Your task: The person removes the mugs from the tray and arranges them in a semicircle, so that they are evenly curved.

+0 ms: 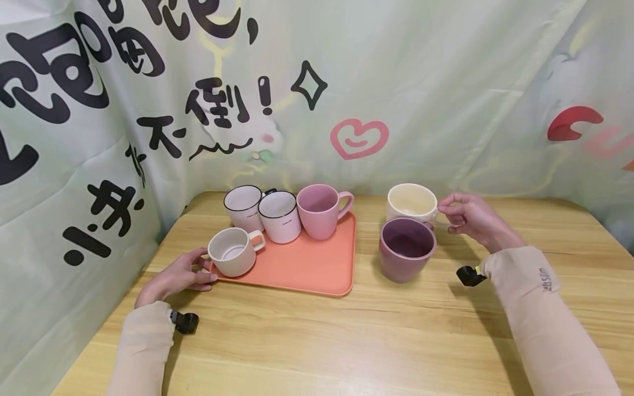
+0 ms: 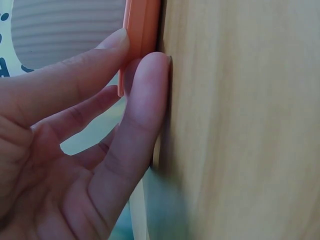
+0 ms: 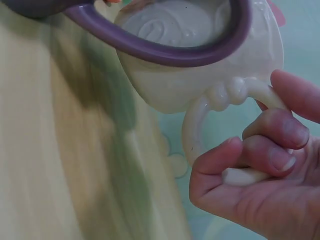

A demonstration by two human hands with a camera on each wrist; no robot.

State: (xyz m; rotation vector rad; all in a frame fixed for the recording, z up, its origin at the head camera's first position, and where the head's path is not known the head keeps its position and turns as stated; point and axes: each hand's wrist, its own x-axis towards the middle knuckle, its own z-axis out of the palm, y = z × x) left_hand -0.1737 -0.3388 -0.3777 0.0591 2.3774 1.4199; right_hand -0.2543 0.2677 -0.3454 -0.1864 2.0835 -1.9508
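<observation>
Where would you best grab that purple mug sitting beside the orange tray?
No handle shows on the purple mug, so probably grasp its round body, coming from the near side with fingers around the wall. The cream mug crowds its far side, and the tray lies to its left.

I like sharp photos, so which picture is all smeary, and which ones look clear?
Right wrist view: the wooden table is streaked with blur, though the cream cup and right hand stay fairly sharp. Head view: clear, evenly lit, edges bent. Left wrist view: sharp.
</observation>
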